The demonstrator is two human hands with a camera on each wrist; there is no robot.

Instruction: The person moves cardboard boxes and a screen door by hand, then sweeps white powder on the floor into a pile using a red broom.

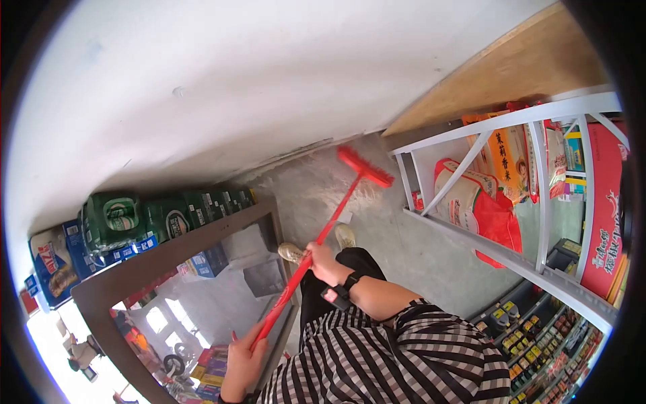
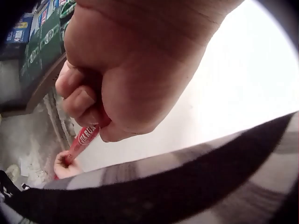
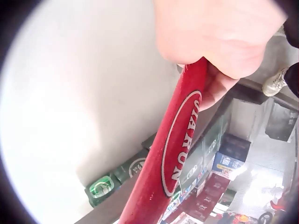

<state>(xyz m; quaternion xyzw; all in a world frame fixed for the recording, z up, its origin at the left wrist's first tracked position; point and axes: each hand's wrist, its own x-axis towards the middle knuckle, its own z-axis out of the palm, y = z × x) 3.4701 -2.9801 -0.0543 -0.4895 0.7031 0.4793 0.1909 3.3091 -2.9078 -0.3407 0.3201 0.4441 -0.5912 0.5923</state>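
A long red floor brush (image 1: pixel 336 210) slants across the head view, its bristled head (image 1: pixel 365 167) over the grey floor near the wall's foot. Midway along the handle, my right hand (image 1: pixel 326 264) grips it with curled fingers. My left hand (image 1: pixel 243 360) grips the handle's near end, low in the head view. In the left wrist view the left hand (image 2: pixel 135 70) is curled round the handle, and the right hand (image 2: pixel 64 163) shows farther down it. White lettering in an oval marks the red handle (image 3: pixel 173 144) just below the right hand (image 3: pixel 219 37) in the right wrist view.
A glass-topped display case (image 1: pixel 235 236) stands on the left, with green drink packs (image 1: pixel 118 219) beside the wall. On the right, a white metal rack (image 1: pixel 471 246) holds rice bags (image 1: pixel 501 158). My shoes (image 1: pixel 345 235) are on the floor between them. A white wall (image 1: pixel 235 101) rises ahead.
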